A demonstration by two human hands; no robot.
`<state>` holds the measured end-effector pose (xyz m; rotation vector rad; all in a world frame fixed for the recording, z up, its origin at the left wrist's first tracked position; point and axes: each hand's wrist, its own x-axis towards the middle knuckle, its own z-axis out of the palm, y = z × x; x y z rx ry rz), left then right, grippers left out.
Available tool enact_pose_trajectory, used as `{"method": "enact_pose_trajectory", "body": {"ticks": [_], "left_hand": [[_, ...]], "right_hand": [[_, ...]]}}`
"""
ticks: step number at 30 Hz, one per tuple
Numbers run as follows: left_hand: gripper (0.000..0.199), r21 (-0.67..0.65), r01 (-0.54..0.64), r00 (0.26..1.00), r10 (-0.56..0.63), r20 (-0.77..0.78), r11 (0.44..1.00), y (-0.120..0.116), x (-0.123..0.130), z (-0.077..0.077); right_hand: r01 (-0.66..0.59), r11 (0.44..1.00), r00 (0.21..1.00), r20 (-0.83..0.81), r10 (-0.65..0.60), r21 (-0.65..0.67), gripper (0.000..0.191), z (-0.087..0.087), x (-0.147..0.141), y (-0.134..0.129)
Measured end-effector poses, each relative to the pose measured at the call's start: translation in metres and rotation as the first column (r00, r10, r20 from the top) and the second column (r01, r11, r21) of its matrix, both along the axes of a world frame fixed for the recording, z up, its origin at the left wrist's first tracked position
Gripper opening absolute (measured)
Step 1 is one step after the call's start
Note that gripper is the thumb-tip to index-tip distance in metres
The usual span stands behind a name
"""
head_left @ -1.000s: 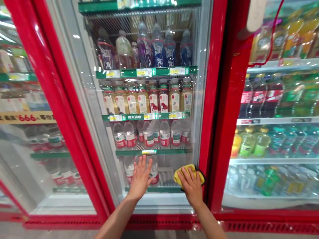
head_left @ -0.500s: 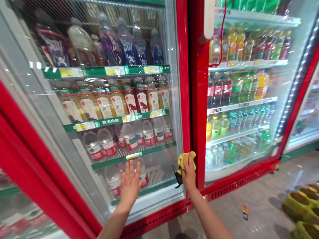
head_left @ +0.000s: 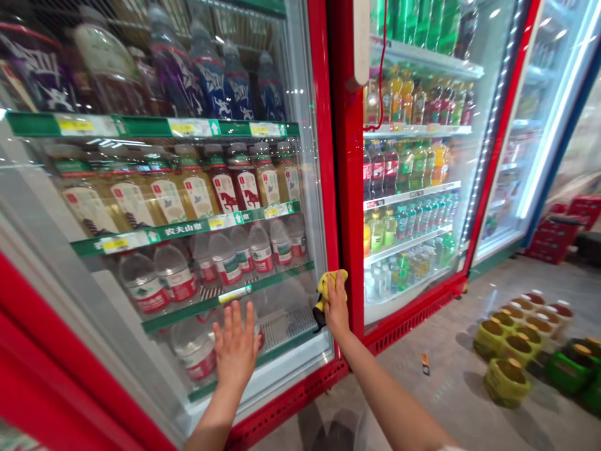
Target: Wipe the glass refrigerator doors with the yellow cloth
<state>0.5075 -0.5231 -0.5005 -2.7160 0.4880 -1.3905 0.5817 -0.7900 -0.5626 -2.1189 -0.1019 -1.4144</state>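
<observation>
Guys, I'm standing here watching and counting: one left hand (head_left: 235, 354), one right hand (head_left: 337, 307), one yellow cloth (head_left: 328, 282), three fridge doors (head_left: 323, 156), three blue bottles (head_left: 237, 81), one purple bottle (head_left: 171, 62), two red-label bottles (head_left: 235, 191), and one little scrap of paper (head_left: 425, 364) lying on the floor (head_left: 413, 407).
</observation>
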Motion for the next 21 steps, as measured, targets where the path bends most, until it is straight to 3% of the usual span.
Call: {"method": "enact_pose_trajectory", "body": {"ticks": [2,3,8,10,15,17,19,21], "left_hand": [[0.092,0.013,0.028,1.0,-0.028,-0.009,1.0,-0.002,-0.003,0.003],[0.092,0.022,0.04,0.999,-0.04,-0.01,0.999,-0.003,-0.004,0.006],[0.096,0.052,0.084,0.995,-0.081,-0.049,0.995,-0.012,-0.002,0.02],[0.101,0.052,0.102,0.992,-0.097,-0.083,0.993,-0.018,0.0,0.022],[0.097,0.048,0.121,0.984,-0.114,-0.138,0.991,-0.024,0.001,0.023],[0.092,0.058,0.132,0.981,-0.122,-0.149,0.99,-0.022,0.002,0.026],[0.09,0.067,0.136,0.978,-0.124,-0.166,0.988,-0.02,0.003,0.032],[0.09,0.064,0.132,0.977,-0.119,-0.179,0.989,-0.019,0.005,0.039]], "right_hand": [[-0.019,0.999,0.999,0.03,0.018,0.027,0.092,-0.008,-0.001,0.003],[-0.029,0.999,0.999,0.045,0.027,0.041,0.092,-0.004,0.002,0.002],[-0.148,0.986,0.985,0.097,0.14,0.078,0.093,0.055,0.025,-0.017],[-0.185,0.976,0.978,0.115,0.173,0.111,0.091,0.065,0.028,-0.021],[-0.158,0.976,0.986,0.069,0.149,0.147,0.089,0.039,0.016,-0.016],[-0.143,0.98,0.989,0.047,0.138,0.139,0.088,0.04,0.014,-0.015],[-0.13,0.983,0.991,0.044,0.125,0.13,0.085,0.061,0.018,-0.016],[-0.122,0.985,0.991,0.065,0.115,0.122,0.083,0.096,0.026,-0.02]]}}
